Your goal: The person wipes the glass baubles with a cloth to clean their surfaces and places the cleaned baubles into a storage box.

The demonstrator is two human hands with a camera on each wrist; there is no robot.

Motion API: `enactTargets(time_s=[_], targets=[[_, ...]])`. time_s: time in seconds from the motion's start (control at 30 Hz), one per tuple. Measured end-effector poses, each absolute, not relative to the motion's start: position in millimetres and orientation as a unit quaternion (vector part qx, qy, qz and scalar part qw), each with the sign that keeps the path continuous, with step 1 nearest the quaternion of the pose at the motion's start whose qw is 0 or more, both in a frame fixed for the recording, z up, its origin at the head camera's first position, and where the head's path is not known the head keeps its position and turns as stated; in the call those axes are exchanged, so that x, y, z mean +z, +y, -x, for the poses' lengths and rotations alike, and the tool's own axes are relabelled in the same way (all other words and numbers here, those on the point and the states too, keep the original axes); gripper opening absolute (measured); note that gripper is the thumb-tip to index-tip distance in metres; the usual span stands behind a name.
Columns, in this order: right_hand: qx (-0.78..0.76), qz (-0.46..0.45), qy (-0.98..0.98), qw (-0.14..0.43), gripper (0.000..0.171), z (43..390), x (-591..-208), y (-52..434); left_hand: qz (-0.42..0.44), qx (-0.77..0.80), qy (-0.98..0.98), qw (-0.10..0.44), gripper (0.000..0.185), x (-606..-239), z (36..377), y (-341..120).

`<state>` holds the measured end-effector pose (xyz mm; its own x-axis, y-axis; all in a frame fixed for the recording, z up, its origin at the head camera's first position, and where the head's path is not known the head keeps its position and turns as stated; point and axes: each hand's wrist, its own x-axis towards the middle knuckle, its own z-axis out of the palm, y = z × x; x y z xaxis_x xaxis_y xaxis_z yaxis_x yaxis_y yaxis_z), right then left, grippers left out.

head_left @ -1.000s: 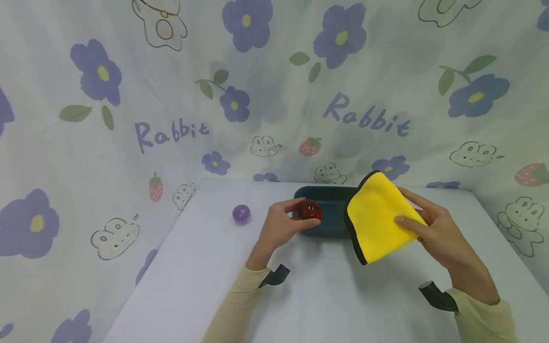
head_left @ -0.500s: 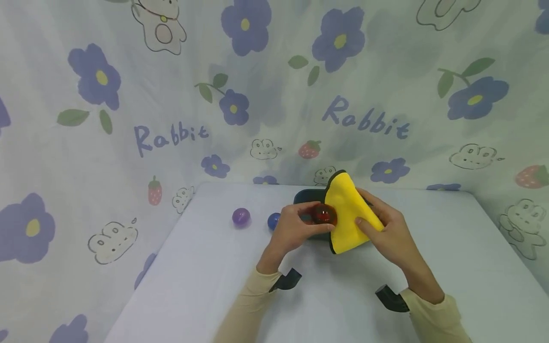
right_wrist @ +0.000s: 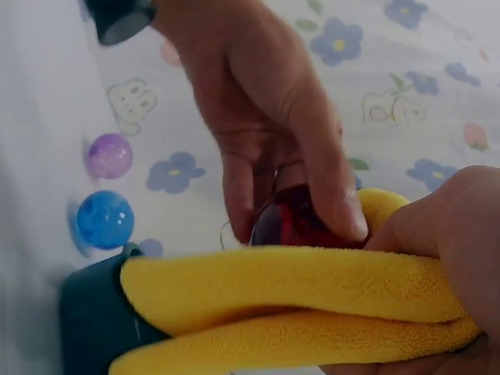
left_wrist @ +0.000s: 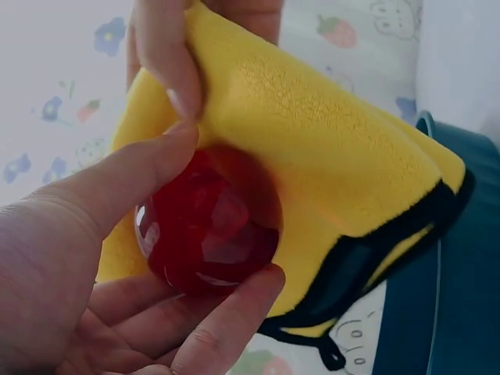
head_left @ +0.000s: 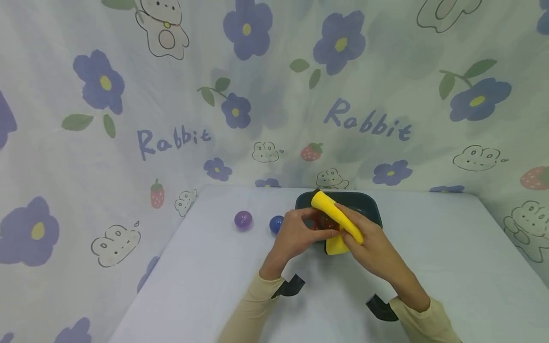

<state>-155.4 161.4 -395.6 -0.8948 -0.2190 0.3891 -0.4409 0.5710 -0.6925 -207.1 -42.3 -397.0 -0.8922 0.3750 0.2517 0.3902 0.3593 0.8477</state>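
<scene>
A shiny, see-through red ball [left_wrist: 211,223] sits between the thumb and fingers of my left hand [head_left: 296,233], which grips it from the left. My right hand [head_left: 369,243] pinches a folded yellow cloth [left_wrist: 305,148] with a black edge. In the left wrist view the cloth lies against the far side of the ball and wraps partly round it. From the right wrist, the cloth's thick folds [right_wrist: 289,289] hide the lower part of the ball. Both hands are held over the front of a dark teal tray [head_left: 373,209].
Left of the tray, a blue ball [head_left: 276,224] and a purple ball [head_left: 243,219] rest on the white table [head_left: 193,286]. My left hand partly covers the blue one in the head view. A patterned curtain [head_left: 274,95] hangs behind the table.
My right hand has moved left, bringing the cloth from beside the red ball onto it, and the cloth has folded over. My left hand has shifted slightly right with the ball, uncovering the blue ball.
</scene>
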Motion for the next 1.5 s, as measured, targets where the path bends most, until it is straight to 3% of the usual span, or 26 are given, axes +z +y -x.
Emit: enactTargets(time_s=[0.27, 0.6, 1.2, 1.5], targets=[[0.443, -0.187, -0.869, 0.114, 0.058, 159, -402, 163, 0.219, -0.530, -0.819, 0.006, 0.061, -395, 202, -42], [0.495, -0.131, -0.854, 0.091, 0.058, 162, -407, 158, 0.205, -0.592, -0.779, 0.020, 0.056, -401, 206, -41], [0.477, -0.133, -0.859, 0.132, 0.055, 157, -406, 150, 0.146, -0.581, -0.801, 0.010, 0.065, -400, 212, -43], [0.419, -0.179, -0.870, 0.188, 0.058, 149, -402, 147, 0.180, -0.568, -0.803, -0.005, 0.046, -403, 216, -48]])
